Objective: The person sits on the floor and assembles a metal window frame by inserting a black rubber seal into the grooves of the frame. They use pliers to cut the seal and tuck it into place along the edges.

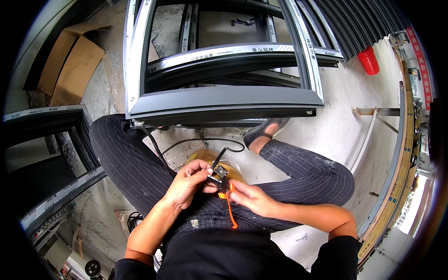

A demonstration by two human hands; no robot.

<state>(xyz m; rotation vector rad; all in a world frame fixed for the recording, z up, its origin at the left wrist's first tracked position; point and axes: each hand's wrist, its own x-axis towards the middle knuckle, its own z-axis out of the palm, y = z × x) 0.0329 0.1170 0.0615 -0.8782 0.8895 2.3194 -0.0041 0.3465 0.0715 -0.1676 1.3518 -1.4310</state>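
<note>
Left hand [189, 182]: we see thumb and forefinger pinched shut on a black strip [217, 160], near the head of the orange-handled tool [223, 196]. Right hand [254, 198]: fingers curled closed against the tool's side, by the orange part; we cannot tell how tightly. Tool and strip sit together between the hands, above the lap, one orange handle angling down. Containers: we note a red bucket [368, 61] on the floor at upper right, contents hidden from us, and a cardboard box [79, 70] at upper left, interior unclear.
</note>
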